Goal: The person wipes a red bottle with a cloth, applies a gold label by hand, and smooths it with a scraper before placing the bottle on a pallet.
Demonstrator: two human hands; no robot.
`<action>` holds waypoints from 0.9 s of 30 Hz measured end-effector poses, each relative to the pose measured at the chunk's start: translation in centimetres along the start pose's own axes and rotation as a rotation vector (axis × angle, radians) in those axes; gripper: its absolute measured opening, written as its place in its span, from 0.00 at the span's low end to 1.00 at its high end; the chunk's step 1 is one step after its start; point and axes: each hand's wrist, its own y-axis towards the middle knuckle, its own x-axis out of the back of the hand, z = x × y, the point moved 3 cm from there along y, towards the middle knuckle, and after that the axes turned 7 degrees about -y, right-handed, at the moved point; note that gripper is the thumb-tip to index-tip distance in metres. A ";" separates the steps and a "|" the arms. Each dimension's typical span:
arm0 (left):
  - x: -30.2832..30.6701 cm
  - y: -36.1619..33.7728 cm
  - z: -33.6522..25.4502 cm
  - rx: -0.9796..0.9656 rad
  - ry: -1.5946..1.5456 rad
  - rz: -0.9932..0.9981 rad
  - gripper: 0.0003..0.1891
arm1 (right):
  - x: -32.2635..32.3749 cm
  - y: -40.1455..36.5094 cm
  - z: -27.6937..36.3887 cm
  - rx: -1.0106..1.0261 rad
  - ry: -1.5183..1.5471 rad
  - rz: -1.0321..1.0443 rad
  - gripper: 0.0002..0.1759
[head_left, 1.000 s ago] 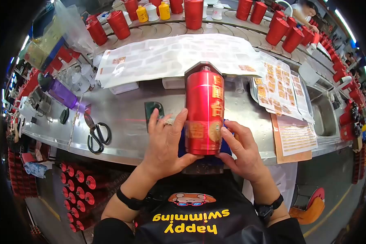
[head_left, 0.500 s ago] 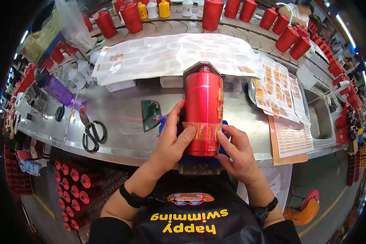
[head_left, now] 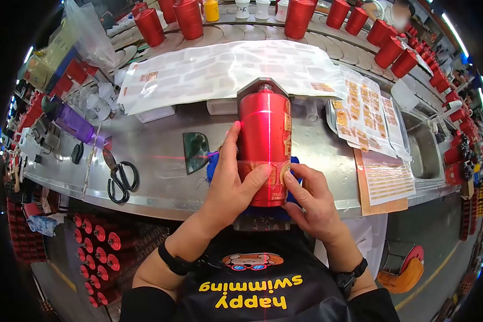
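A glossy red bottle (head_left: 255, 129) with gold characters along its right side rests in front of a dark angled stand (head_left: 266, 83). Around its lower part lies a reddish, see-through decal (head_left: 276, 174) with gold print. My left hand (head_left: 232, 185) wraps the bottle's left side, its thumb pressing on the decal. On the opposite side, my right hand (head_left: 314, 201) grips the lower edge, with thumb and forefinger at the decal's right end. A red laser line runs down the bottle. Blue cloth (head_left: 213, 163) shows beneath my hands.
Left on the metal bench are black-handled scissors (head_left: 122, 180), a dark green scraper (head_left: 196, 153) and a purple bottle (head_left: 72, 118). Wet white sheet (head_left: 225, 70) spans the back. Decal sheets (head_left: 367, 112) and a sink (head_left: 421, 145) lie right. Red bottles (head_left: 300, 19) line the conveyor; a person sits beyond.
My left thumb has slid rightward across the decal, covering more of it. My right hand stays at nearly the same spot. The bottles on the conveyor have shifted right.
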 end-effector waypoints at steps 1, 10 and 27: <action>0.0 0.0 0.0 0.003 0.012 -0.006 0.45 | 0.0 0.0 0.0 0.003 -0.001 0.000 0.45; -0.3 0.0 0.2 -0.007 0.010 -0.018 0.45 | 0.1 0.0 0.0 0.004 -0.007 -0.001 0.45; -0.7 -0.3 0.3 -0.015 0.099 -0.037 0.46 | -0.1 0.0 -0.1 0.010 0.010 -0.003 0.45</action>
